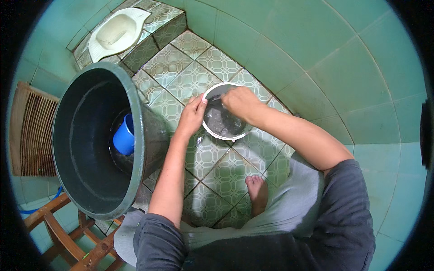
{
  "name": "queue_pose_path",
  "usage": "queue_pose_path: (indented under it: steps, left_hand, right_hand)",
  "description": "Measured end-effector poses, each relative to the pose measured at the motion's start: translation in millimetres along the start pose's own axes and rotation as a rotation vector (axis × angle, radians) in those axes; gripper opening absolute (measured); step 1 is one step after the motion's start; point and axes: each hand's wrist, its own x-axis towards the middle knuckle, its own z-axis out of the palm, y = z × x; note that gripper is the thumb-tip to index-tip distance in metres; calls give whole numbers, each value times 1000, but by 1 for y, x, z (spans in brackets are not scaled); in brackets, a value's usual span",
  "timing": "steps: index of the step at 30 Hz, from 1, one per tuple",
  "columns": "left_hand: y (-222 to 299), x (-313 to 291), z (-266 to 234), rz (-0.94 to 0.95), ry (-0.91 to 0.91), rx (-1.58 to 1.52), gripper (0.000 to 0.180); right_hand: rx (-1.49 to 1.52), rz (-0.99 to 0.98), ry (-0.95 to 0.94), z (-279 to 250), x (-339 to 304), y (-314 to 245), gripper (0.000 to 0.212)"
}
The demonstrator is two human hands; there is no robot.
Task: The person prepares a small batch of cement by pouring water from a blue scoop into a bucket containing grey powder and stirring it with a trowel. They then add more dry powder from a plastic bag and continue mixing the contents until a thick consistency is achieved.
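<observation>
Squatting person: seen from above, both bare forearms reaching up from the lower edge toward the middle of the frame, one bare foot [257,192] planted on the floor below the arms
Bowl: a round metal bowl [222,124] with a pale rim and a dark, wet-looking inside, standing on the floor just above the centre of the frame
Left hand: the left hand [193,115] clasps the bowl's left rim, thumb over the edge and fingers curled round the outside
Right hand: the right hand [241,103] lies over the bowl's upper right part, fingers bent down into it; whether they pinch anything inside I cannot tell
Floor: patterned green and cream tiled floor [228,174], wet in patches around the bowl
Bucket: a large dark bucket [74,149] fills the left of the frame, close beside the left forearm, with water at its bottom
Dipper: a blue plastic dipper [124,135] sits inside the bucket, near its right wall
Squat toilet: a pale squat toilet [116,31] set in a raised tiled step at the upper left
Walls: plain green wall tiles [325,49] across the upper right
Wooden frame: a brown wooden frame [68,235] at the lower left, under the bucket
</observation>
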Motion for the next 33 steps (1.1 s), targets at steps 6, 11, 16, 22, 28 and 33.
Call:
queue_pose_path:
  steps: [6,11,16,22,28,33]
  left_hand:
    - [2,1,-5,-62,-15,-5,39]
    - [11,6,0,-83,-62,-53,41]
    - [6,2,3,-2,31,-12,37]
    - [0,3,8,22,74,16,37]
    - [1,3,10,33,80,0,36]
    - [3,2,10,7,70,-16,36]
  right_hand:
    - [63,-97,67,4,1,4,8]
    - [-4,-145,-48,18,1,10,17]
    - [-68,-214,-85,-6,9,8,18]
    - [-191,-275,-117,27,5,6,18]
    - [-192,-422,-107,-4,13,8,16]
    - [-203,-426,-160,-4,10,9,16]
